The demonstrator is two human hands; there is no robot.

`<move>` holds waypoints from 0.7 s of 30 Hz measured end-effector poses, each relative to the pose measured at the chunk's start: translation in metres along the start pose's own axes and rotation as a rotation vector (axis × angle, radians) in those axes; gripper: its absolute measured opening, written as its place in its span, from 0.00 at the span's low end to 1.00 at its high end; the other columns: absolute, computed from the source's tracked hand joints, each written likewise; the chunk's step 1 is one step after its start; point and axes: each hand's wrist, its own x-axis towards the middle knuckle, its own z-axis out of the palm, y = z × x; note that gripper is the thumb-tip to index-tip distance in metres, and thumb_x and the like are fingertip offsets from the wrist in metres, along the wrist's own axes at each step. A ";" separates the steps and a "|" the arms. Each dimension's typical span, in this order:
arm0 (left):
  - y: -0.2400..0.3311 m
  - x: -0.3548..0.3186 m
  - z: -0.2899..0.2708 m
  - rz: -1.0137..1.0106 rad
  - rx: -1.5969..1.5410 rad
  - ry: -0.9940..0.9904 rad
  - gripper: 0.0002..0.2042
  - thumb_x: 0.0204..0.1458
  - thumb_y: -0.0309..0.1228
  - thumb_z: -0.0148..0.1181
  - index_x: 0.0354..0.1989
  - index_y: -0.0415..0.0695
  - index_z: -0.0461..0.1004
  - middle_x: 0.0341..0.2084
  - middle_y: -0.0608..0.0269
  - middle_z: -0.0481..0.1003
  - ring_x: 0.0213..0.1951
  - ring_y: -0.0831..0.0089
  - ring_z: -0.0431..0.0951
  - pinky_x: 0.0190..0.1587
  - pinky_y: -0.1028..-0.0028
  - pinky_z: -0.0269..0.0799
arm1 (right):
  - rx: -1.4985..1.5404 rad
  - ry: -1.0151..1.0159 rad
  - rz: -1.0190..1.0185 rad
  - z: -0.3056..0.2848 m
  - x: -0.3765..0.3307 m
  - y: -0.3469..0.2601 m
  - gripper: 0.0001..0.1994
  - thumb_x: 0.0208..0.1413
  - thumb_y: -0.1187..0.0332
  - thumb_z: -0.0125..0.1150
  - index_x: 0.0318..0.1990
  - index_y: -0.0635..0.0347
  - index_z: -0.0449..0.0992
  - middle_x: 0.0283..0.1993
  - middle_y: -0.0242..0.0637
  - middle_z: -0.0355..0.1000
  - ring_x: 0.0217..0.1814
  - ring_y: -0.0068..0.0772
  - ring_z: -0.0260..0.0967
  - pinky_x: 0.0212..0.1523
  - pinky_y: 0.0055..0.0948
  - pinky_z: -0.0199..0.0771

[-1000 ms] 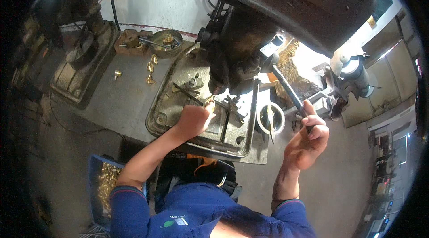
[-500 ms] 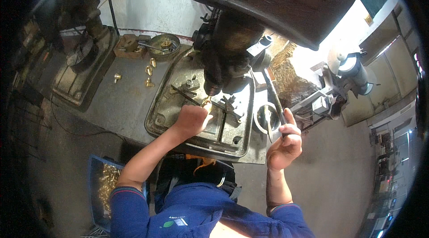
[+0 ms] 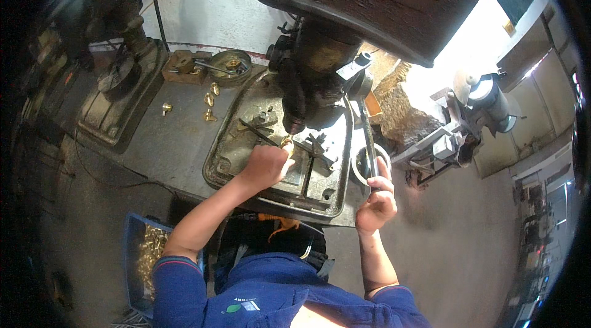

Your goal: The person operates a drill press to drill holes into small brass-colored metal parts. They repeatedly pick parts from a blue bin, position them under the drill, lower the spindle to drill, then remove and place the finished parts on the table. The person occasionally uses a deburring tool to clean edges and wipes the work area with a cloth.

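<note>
My left hand is closed around a small brass fitting on the base of a drill press. The fitting sits right below the press's dark chuck, and my fingers cover most of it. On the right, my right hand wraps round the lower end of the press's long feed lever. Dark metal bars and clamping blocks lie on the base beside the fitting. The drill tip is too small to make out clearly.
Several brass fittings lie on the bench to the left, near a round metal dish. A second drill press stands far left. A white-rimmed container is behind the lever. Below left, a blue bin holds many brass pieces.
My right hand has moved left and slightly down, swinging the lever end from beyond the white-rimmed container to in front of it. My left hand keeps its hold under the chuck.
</note>
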 end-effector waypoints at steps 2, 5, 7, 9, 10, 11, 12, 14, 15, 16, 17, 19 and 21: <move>0.001 0.001 -0.002 -0.009 -0.003 -0.027 0.12 0.44 0.38 0.62 0.23 0.42 0.70 0.13 0.55 0.70 0.19 0.56 0.73 0.22 0.59 0.64 | -0.030 -0.018 -0.006 -0.002 -0.005 0.004 0.13 0.51 0.82 0.53 0.23 0.58 0.56 0.38 0.41 0.70 0.61 0.60 0.60 0.60 0.54 0.56; 0.001 0.003 -0.002 -0.022 -0.002 -0.065 0.12 0.44 0.38 0.62 0.23 0.42 0.70 0.14 0.55 0.70 0.19 0.56 0.73 0.22 0.60 0.64 | -0.043 -0.024 -0.008 -0.002 -0.010 0.010 0.13 0.50 0.83 0.52 0.23 0.59 0.56 0.38 0.41 0.71 0.60 0.61 0.60 0.59 0.54 0.57; 0.003 0.004 -0.005 -0.034 -0.005 -0.072 0.12 0.44 0.38 0.62 0.23 0.42 0.70 0.14 0.56 0.71 0.19 0.56 0.73 0.22 0.60 0.64 | -0.067 -0.042 -0.015 -0.002 -0.012 0.012 0.11 0.49 0.84 0.51 0.23 0.60 0.57 0.39 0.42 0.71 0.60 0.61 0.61 0.59 0.53 0.56; 0.002 0.002 -0.005 -0.029 -0.005 -0.056 0.12 0.44 0.38 0.62 0.24 0.42 0.70 0.14 0.56 0.70 0.19 0.56 0.73 0.22 0.60 0.64 | -0.074 -0.050 -0.007 -0.002 -0.016 0.015 0.10 0.48 0.85 0.49 0.23 0.61 0.58 0.39 0.43 0.72 0.59 0.60 0.61 0.59 0.53 0.56; 0.002 0.002 -0.005 -0.024 -0.005 -0.047 0.12 0.44 0.38 0.62 0.24 0.42 0.70 0.14 0.56 0.70 0.19 0.56 0.73 0.22 0.60 0.64 | -0.072 -0.047 0.004 -0.002 -0.018 0.017 0.09 0.47 0.85 0.49 0.22 0.61 0.59 0.39 0.44 0.72 0.58 0.60 0.62 0.59 0.53 0.56; 0.002 0.002 -0.004 -0.021 -0.016 -0.041 0.12 0.44 0.38 0.62 0.25 0.42 0.70 0.14 0.56 0.70 0.19 0.56 0.73 0.22 0.60 0.64 | -0.070 -0.045 0.015 -0.002 -0.021 0.019 0.09 0.46 0.85 0.49 0.22 0.62 0.60 0.39 0.44 0.72 0.58 0.59 0.62 0.58 0.53 0.56; 0.002 0.002 -0.004 -0.018 -0.027 -0.035 0.12 0.44 0.38 0.63 0.26 0.42 0.71 0.14 0.56 0.70 0.19 0.56 0.73 0.22 0.60 0.64 | -0.054 -0.039 0.012 -0.002 -0.024 0.022 0.08 0.44 0.85 0.49 0.22 0.62 0.60 0.39 0.45 0.72 0.57 0.58 0.63 0.58 0.53 0.55; 0.002 0.003 -0.004 -0.005 -0.040 -0.017 0.12 0.44 0.37 0.63 0.28 0.42 0.71 0.14 0.56 0.70 0.20 0.57 0.73 0.22 0.60 0.64 | -0.021 -0.025 0.001 -0.002 -0.028 0.030 0.07 0.39 0.85 0.50 0.22 0.63 0.62 0.39 0.45 0.72 0.55 0.57 0.64 0.58 0.52 0.55; 0.002 0.003 -0.005 0.005 -0.044 -0.007 0.12 0.43 0.37 0.63 0.29 0.42 0.71 0.14 0.57 0.70 0.20 0.57 0.73 0.21 0.60 0.64 | -0.045 -0.043 0.019 -0.004 -0.031 0.032 0.06 0.37 0.85 0.50 0.21 0.63 0.63 0.39 0.45 0.73 0.55 0.55 0.65 0.58 0.52 0.55; 0.002 0.002 -0.005 0.013 -0.047 0.005 0.12 0.43 0.37 0.63 0.30 0.42 0.71 0.14 0.57 0.70 0.20 0.57 0.73 0.21 0.60 0.63 | -0.068 -0.064 0.036 -0.006 -0.032 0.033 0.06 0.36 0.84 0.51 0.21 0.64 0.63 0.40 0.46 0.73 0.54 0.54 0.65 0.58 0.51 0.55; 0.002 0.002 -0.006 0.025 -0.044 0.009 0.13 0.43 0.36 0.63 0.31 0.41 0.71 0.14 0.56 0.70 0.20 0.57 0.73 0.21 0.59 0.63 | -0.091 -0.084 0.052 -0.007 -0.033 0.034 0.06 0.34 0.84 0.52 0.20 0.64 0.64 0.40 0.46 0.73 0.54 0.53 0.65 0.58 0.50 0.55; 0.001 0.002 -0.006 0.048 -0.036 0.018 0.13 0.42 0.36 0.64 0.31 0.41 0.71 0.14 0.56 0.70 0.20 0.57 0.73 0.22 0.59 0.63 | -0.124 -0.090 0.069 -0.006 -0.031 0.032 0.06 0.30 0.84 0.50 0.20 0.65 0.65 0.39 0.47 0.73 0.52 0.49 0.67 0.57 0.47 0.57; 0.001 0.001 -0.005 0.057 -0.021 0.006 0.13 0.42 0.36 0.64 0.31 0.40 0.71 0.14 0.55 0.70 0.20 0.56 0.73 0.22 0.59 0.63 | -0.172 -0.111 0.070 -0.006 -0.027 0.031 0.06 0.28 0.84 0.49 0.19 0.65 0.66 0.39 0.48 0.74 0.50 0.46 0.69 0.56 0.44 0.60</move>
